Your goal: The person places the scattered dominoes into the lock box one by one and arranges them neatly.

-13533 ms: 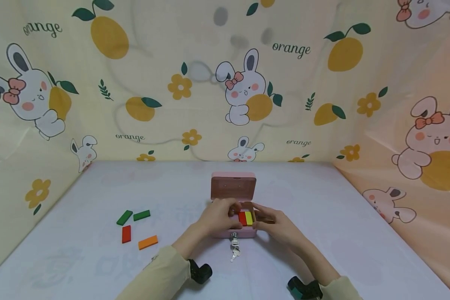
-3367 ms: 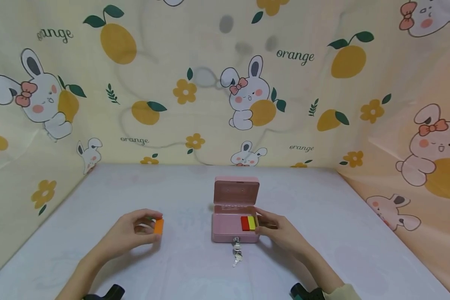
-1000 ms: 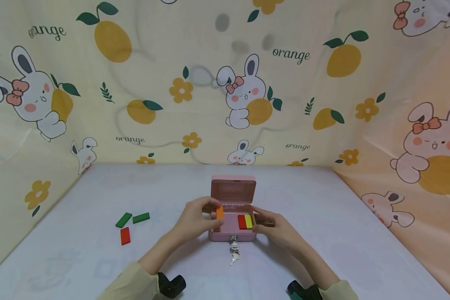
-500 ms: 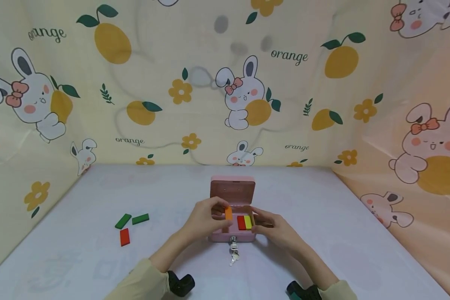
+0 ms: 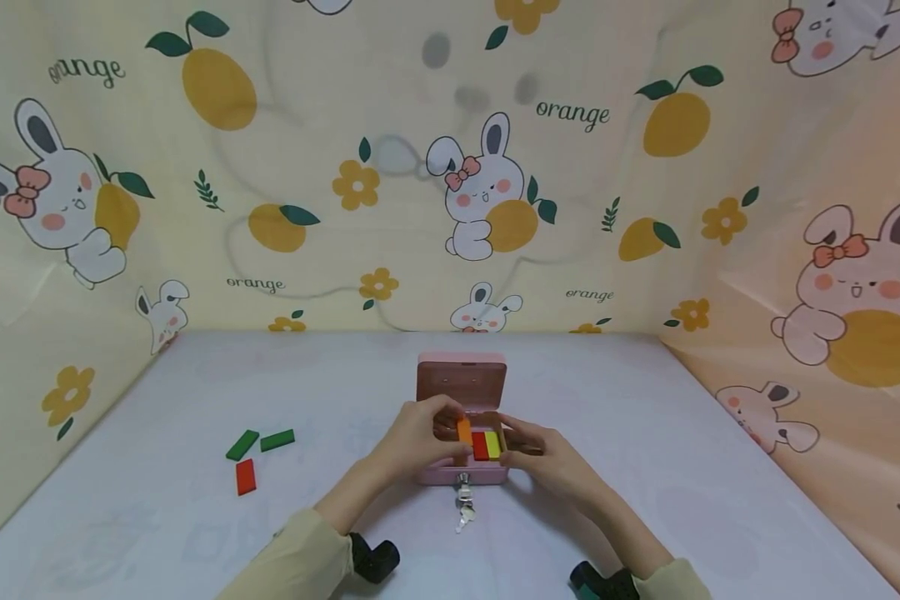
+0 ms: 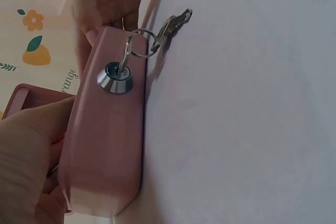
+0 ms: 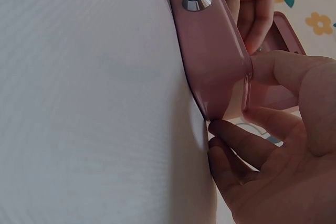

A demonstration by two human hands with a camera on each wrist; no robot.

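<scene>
My left hand pinches an orange block between thumb and fingers, inside the open pink cash box. A red block and a yellow block lie side by side at the box's right end, just right of the orange one. My right hand holds the box at its right side, thumb at the front corner and fingers along the side wall. From the front lock hang keys on a ring. In the left wrist view the box wall hides the blocks.
On the white table left of the box lie two green blocks and a loose red block. The box lid stands raised at the back. A cloth printed with rabbits and oranges hangs behind and along both sides.
The orange block was picked up from the table at left and carried right into the box. Over the last second it has moved rightward to beside the red block. My right hand stays at the box.
</scene>
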